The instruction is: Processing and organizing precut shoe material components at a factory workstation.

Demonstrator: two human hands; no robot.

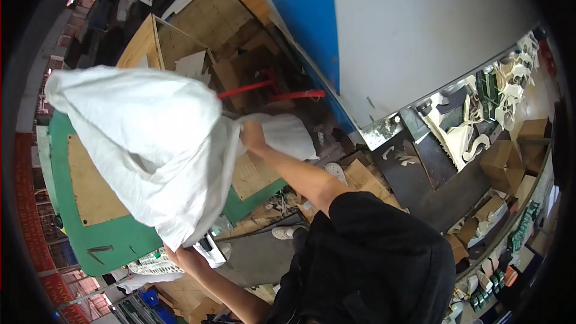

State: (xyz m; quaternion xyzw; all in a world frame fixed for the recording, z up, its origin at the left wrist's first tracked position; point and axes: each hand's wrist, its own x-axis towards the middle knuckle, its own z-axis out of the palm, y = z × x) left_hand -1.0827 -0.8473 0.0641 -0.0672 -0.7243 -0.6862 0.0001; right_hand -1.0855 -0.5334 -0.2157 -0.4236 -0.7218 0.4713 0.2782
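A large white sack (pixel 162 123), seemingly of woven cloth, hangs puffed out and creased over a green-topped table. My left hand (pixel 181 258) is closed on its lower edge, close to the table's near side. Farther off and to the right, my right hand (pixel 253 137) grips the sack too, its fingers partly hidden by the folds. Part of the sack trails beyond my right hand toward the floor. The green table (pixel 69 189) bears a tan board (pixel 99 186), largely covered by the sack.
A blue and grey machine panel (pixel 408 30) rises ahead on the right. Beyond the sack stand a red metal frame (pixel 276 89) and a wooden-sided bin (pixel 141 45). Cardboard boxes (pixel 503 165) line the right side, near white cut pieces (pixel 459 132). Scraps litter the floor by my shoe (pixel 282 232).
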